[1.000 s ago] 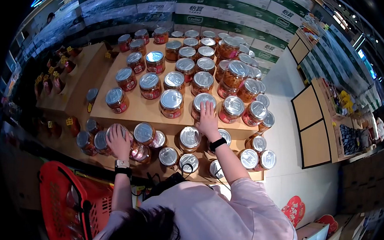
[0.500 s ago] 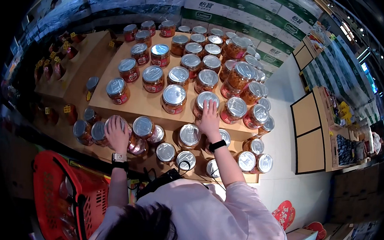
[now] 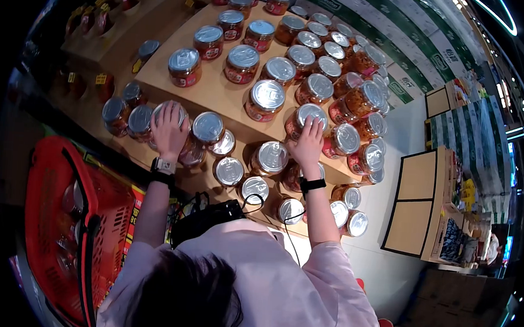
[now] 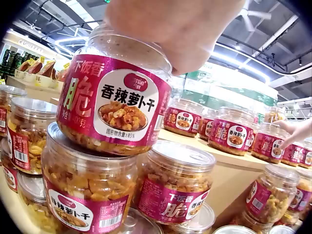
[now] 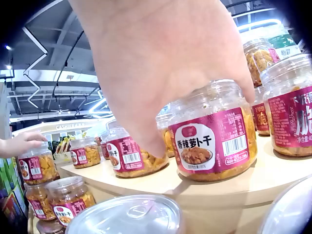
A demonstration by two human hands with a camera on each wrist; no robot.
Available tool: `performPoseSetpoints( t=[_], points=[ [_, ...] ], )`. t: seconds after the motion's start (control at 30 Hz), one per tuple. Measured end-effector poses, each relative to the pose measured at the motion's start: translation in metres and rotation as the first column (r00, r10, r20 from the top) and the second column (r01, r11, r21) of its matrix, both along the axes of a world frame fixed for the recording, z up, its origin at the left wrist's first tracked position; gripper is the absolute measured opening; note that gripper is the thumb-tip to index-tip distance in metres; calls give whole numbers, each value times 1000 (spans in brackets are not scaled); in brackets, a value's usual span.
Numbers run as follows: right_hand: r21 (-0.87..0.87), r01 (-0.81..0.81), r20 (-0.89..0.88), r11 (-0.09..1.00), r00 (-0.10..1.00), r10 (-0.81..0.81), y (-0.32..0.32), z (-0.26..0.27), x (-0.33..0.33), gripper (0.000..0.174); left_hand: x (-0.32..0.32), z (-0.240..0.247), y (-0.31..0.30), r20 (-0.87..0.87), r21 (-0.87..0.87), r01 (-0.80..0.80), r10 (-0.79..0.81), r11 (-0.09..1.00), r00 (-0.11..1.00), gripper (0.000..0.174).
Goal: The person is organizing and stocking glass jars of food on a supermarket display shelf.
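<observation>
My left hand [image 3: 170,131] rests over the lid of a jar of spicy dried radish [image 4: 114,97] with a pink label, its fingers bent over the lid's edge. That jar sits on top of another jar [image 4: 87,187] in the lower tier, at the display's left. My right hand [image 3: 308,145] grips a similar jar [image 5: 214,141] by its top, thumb at one side and fingers across the lid. This jar stands upright on the front edge of the upper wooden tier [image 5: 195,187]. Palm and wrist hide part of each lid.
Several more pickle jars [image 3: 266,98] stand in rows on the upper tier, some stacked at right. Others [image 3: 272,158] crowd the lower step. A red shopping basket [image 3: 40,168] with jars inside is at lower left. Stacked water cartons [image 3: 396,34] rise behind; pale floor [image 3: 378,218] lies at right.
The head view has turned and shifted, so the display now appears slanted and the basket sits higher and further left. Both hands stay on the same jars.
</observation>
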State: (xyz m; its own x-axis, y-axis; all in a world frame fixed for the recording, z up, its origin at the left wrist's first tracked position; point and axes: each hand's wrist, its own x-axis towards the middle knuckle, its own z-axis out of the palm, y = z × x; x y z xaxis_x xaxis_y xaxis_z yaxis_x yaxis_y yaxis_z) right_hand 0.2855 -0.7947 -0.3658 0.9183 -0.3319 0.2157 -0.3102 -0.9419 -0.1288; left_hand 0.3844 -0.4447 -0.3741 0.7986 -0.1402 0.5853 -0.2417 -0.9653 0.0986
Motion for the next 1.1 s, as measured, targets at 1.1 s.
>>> performPoseSetpoints(
  t=[1.1],
  points=[
    [-21, 176, 8, 984, 984, -176, -15, 8, 84, 59, 1, 7, 0, -83, 22, -2, 4, 1000, 997, 44]
  ],
)
